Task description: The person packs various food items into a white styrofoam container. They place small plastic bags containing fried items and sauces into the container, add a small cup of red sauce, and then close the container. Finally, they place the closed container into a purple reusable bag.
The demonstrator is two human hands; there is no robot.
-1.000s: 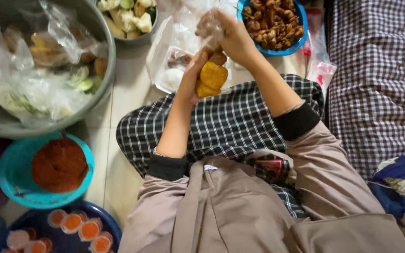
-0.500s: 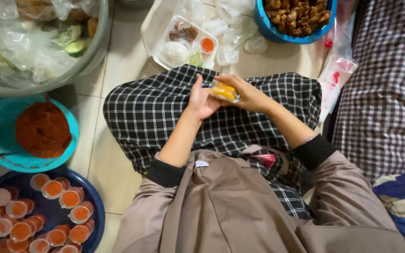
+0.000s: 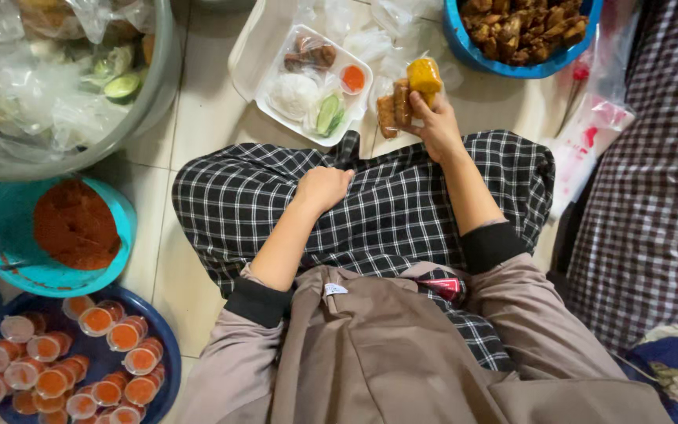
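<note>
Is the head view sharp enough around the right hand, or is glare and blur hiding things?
Head view: the right hand and its clear bag of fried pieces are sharp under soft, even light; the plastic bags in the metal basin show white glare; the sauce cups at bottom left are slightly soft.

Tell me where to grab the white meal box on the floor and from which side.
Grip the meal box at its near left rim, coming from the left hand's side. That bare edge faces the lap; the lid stands open at the far left, and the right hand with the bagged fried food crowds the right edge. Keep it level, since its compartments are filled.
</note>
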